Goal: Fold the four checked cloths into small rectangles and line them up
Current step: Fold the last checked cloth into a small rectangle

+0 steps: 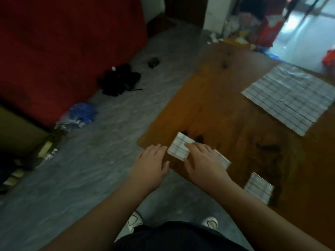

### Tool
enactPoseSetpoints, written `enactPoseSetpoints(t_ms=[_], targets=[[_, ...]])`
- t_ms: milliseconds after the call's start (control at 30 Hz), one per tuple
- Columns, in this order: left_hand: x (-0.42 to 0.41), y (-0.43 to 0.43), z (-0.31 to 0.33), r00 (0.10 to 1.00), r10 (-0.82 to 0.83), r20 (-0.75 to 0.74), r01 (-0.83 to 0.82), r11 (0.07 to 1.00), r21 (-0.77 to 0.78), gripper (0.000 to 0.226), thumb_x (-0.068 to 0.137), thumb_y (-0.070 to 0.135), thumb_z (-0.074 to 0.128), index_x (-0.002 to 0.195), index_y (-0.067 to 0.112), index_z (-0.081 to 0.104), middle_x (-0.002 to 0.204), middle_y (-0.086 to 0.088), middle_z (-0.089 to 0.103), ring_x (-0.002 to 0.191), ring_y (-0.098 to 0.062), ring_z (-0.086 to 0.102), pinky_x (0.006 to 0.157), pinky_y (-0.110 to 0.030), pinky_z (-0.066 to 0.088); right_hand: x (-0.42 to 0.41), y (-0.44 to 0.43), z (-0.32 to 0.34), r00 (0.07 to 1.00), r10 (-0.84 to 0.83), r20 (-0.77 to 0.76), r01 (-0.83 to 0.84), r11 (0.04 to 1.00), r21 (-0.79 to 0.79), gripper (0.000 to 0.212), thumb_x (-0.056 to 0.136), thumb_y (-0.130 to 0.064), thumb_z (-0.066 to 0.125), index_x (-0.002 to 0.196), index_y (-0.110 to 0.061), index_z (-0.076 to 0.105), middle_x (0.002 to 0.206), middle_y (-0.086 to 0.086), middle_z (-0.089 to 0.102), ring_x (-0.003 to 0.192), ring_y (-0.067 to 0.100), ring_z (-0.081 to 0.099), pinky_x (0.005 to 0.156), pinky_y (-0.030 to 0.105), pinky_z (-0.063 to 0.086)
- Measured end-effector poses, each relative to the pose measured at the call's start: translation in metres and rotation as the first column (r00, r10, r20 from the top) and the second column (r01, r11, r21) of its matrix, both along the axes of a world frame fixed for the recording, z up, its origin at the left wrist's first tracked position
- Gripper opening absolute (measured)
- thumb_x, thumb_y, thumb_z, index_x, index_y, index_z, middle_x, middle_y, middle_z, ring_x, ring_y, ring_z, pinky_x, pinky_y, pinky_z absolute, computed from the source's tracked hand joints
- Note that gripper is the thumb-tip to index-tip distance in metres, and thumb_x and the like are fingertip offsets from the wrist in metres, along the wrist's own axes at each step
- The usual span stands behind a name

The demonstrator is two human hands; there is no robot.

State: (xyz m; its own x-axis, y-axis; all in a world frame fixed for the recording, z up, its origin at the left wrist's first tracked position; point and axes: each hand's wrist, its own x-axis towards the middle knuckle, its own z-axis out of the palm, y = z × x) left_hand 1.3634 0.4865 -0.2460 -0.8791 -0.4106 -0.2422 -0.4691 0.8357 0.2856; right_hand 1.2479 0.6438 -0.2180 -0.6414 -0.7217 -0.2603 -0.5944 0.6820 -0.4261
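Note:
A folded checked cloth (178, 148) lies near the left corner of the wooden table (226, 105). My right hand (203, 162) rests flat on its right edge and covers most of a second folded cloth (223, 160) beside it. My left hand (152, 163) sits open at the table's edge, fingertips just left of the first cloth. A third folded cloth (258, 187) lies further right along the near edge. One unfolded checked cloth (291, 98) is spread flat at the far right of the table.
A grey floor (90, 178) runs left of the table, with a black bundle (119, 79), a blue bag (81, 113) and a red cover (63, 42) beyond. My white shoes (135, 221) show below. Clutter stands past the table's far end.

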Motion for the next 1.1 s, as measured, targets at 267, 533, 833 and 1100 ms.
enactPoseSetpoints(t_ms=[267,533,833,1100], targets=[[0.161,-0.167,0.041,0.956,0.283,-0.078,-0.289,0.953,-0.091,0.061,0.100,0.054,0.038,0.153,0.025,0.030,0.162,-0.001,0.029,0.149,-0.022,0.024,0.121,-0.039,0.023,0.113,-0.199,0.027,0.953,0.265,-0.146,-0.277,0.959,-0.067,0.058,0.100,-0.048,0.043,0.153,-0.028,0.031,0.158,-0.003,0.033,0.148,0.017,0.023,0.121,0.041,0.027],[0.230,-0.274,0.068,0.887,0.445,-0.123,-0.455,0.888,-0.067,0.061,0.100,0.055,0.036,0.154,0.026,0.029,0.162,-0.001,0.027,0.151,-0.024,0.019,0.121,-0.041,0.021,0.160,-0.327,0.052,0.879,0.443,-0.174,-0.459,0.886,-0.067,0.060,0.102,-0.050,0.039,0.156,-0.034,0.019,0.164,-0.008,0.020,0.152,0.013,0.011,0.121,0.040,0.020],[0.135,-0.391,0.069,0.927,0.367,-0.073,-0.373,0.923,-0.094,0.062,0.101,0.053,0.038,0.155,0.028,0.023,0.164,0.000,0.021,0.152,-0.022,0.014,0.121,-0.038,0.014,0.079,-0.446,0.022,0.905,0.397,-0.154,-0.412,0.907,-0.084,0.063,0.101,-0.050,0.041,0.157,-0.031,0.020,0.164,-0.005,0.020,0.152,0.016,0.013,0.120,0.042,0.024],[-0.016,-0.527,0.096,0.959,0.283,0.014,-0.274,0.939,-0.209,0.064,0.100,0.054,0.038,0.156,0.027,0.023,0.165,-0.001,0.020,0.152,-0.024,0.013,0.123,-0.041,0.016,-0.061,-0.571,0.020,0.942,0.320,-0.098,-0.332,0.932,-0.145,0.064,0.099,-0.049,0.042,0.156,-0.027,0.023,0.159,-0.001,0.030,0.148,0.021,0.023,0.116,0.045,0.032]])
